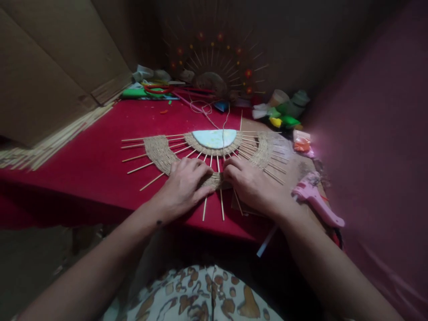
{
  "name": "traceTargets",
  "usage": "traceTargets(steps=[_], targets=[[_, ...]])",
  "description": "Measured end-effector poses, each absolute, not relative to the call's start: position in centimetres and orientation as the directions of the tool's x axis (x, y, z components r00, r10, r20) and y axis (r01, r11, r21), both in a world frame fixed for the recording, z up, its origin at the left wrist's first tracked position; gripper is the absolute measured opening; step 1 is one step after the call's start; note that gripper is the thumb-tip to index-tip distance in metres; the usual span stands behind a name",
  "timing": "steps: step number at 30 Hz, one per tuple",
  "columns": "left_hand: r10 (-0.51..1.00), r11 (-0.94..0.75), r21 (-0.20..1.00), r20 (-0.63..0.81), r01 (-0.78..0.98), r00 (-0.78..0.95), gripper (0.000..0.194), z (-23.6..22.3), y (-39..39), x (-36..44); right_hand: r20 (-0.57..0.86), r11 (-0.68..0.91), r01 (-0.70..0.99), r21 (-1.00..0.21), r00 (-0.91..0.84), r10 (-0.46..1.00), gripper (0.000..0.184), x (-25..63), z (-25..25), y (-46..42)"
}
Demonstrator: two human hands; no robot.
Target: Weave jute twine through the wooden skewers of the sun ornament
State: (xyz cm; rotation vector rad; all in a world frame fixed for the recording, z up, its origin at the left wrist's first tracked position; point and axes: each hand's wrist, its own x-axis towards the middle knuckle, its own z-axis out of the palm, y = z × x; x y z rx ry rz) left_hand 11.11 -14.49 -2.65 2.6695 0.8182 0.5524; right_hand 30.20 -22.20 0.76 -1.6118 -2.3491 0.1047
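Observation:
A half-round piece of thin wooden sticks lies on the red cloth, spreading out like a fan. Jute twine is woven through it in an inner ring and a wide outer band. At its centre is a pale blue half-disc. My left hand is closed on the lower part of the outer band, thumb at its bottom edge. Just to the right, my right hand is curled in a pinch at the band, where a strand of twine runs down to its fingers.
A pink glue gun lies at the right table edge, its glue stick pointing forward. Cardboard lies under the work's right side. Red-handled scissors and craft supplies line the back, below a flower-decorated stick fan. Loose sticks lie left.

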Motion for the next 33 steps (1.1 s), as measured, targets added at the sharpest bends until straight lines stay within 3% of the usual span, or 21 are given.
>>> traceTargets(steps=[6,11,14,21,27,33], targets=[[0.596,-0.787,0.367,0.245,0.496,0.765,0.029,-2.4,-14.5,11.2,0.15,0.372,0.872,-0.318,-0.341,0.928,0.017,30.1,1.3,-24.7],[0.606,-0.776,0.381,0.228,0.503,0.762,0.029,-2.2,-14.4,11.2,0.142,0.217,0.941,-0.26,-0.185,0.972,0.019,29.6,1.0,-27.1],[0.601,-0.774,0.393,0.207,0.497,0.772,0.031,-2.1,-14.2,11.1,0.149,0.183,0.932,-0.312,-0.143,0.978,0.02,28.9,0.4,-28.8],[0.578,-0.78,0.412,0.186,0.472,0.794,0.031,-1.8,-13.7,10.9,0.362,0.226,0.93,-0.29,-0.111,0.925,0.022,27.7,-1.7,-30.9],[0.551,-0.783,0.454,0.186,0.426,0.813,0.032,-1.4,-13.5,10.6,0.411,0.224,0.921,-0.318,-0.079,0.908,0.021,27.7,-1.7,-31.2],[0.535,-0.805,0.387,0.149,0.449,0.832,0.054,-1.3,-13.8,10.6,0.445,0.178,0.926,-0.333,-0.013,0.896,0.019,28.0,-1.5,-30.2]])
